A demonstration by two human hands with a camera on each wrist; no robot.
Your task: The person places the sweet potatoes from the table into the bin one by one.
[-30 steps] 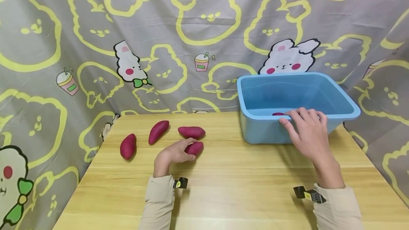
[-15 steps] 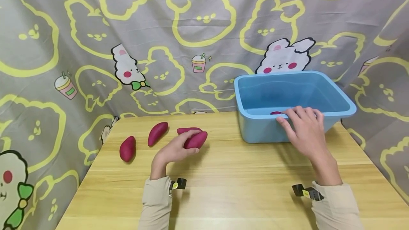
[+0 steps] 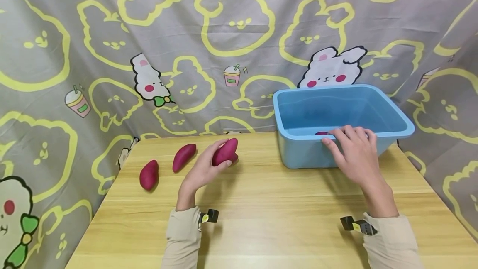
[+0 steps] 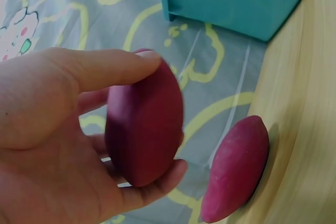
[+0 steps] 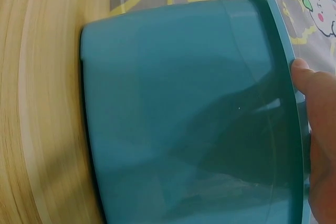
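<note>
My left hand (image 3: 203, 171) grips a purple sweet potato (image 3: 226, 152) between thumb and fingers. In the left wrist view that sweet potato (image 4: 144, 124) is held up off the table, thumb across its top. A second sweet potato (image 4: 236, 169) lies on the table just beyond it, mostly hidden behind the held one in the head view. On the right, my right hand (image 3: 354, 152) holds the near rim of a blue plastic tub (image 3: 302, 152), fingers over the edge and thumb outside. Part of another sweet potato (image 3: 321, 133) shows inside the tub above the rim.
Left of my left hand, two more sweet potatoes lie on the table, a slender one (image 3: 184, 157) and a plumper one (image 3: 149, 175). A grey curtain (image 3: 254, 45) with cartoon prints hangs behind the wooden table (image 3: 276, 215).
My left hand has lifted the sweet potato from the table, moved it away from me and tipped it more upright, over the one behind. My right hand stays on the tub's rim.
</note>
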